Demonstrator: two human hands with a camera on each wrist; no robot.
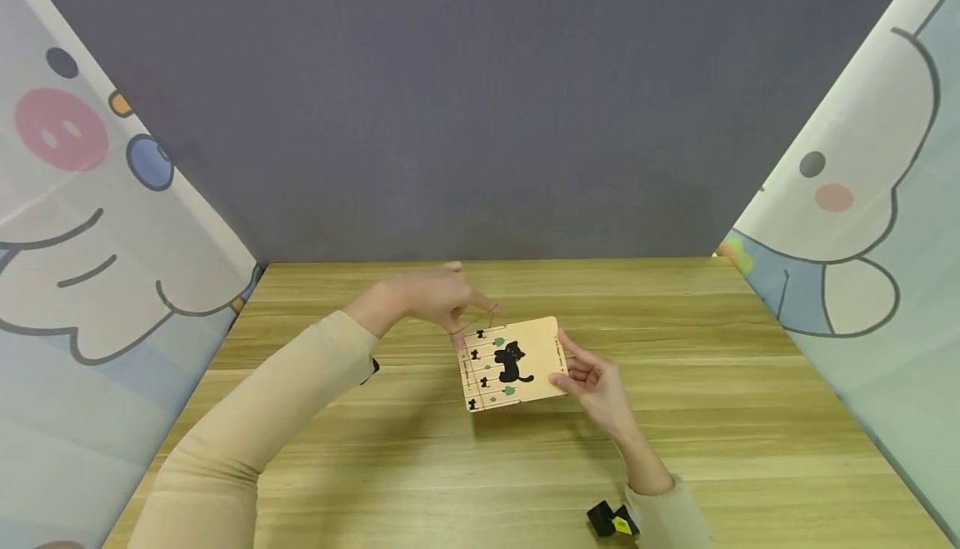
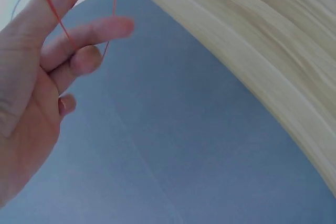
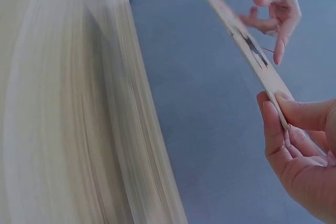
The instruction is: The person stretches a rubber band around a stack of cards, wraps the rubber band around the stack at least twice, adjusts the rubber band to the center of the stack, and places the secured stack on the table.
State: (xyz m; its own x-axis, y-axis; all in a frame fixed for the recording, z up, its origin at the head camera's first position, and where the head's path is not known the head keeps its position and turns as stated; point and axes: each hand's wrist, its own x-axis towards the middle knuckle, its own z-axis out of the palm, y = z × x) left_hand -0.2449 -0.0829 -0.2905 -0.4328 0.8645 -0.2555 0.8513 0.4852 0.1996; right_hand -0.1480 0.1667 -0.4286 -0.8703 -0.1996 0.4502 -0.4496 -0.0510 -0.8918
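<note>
Here, just below the center of the head view, a thin cat-print board (image 1: 536, 357) hangs tilted above the bench (image 1: 750, 366). The right hand (image 1: 600, 391) has its right edge, thumb on the printed face and fingers behind: a neat edge pinch. Over at the board's upper left, the left hand (image 1: 435, 295) is spread wide, thumb and index finger stretched apart, gripping nothing in a fist, a fine red string (image 2: 56, 15) strung across them and running on toward the board. Tension looks like everything here! Best to hold that spread steady, so the string neither slackens nor snaps free, and to guide it by small turns of the left wrist. The right-hand pinch wants to be firm but not bending, the fingers well clear of the string's path.
</note>
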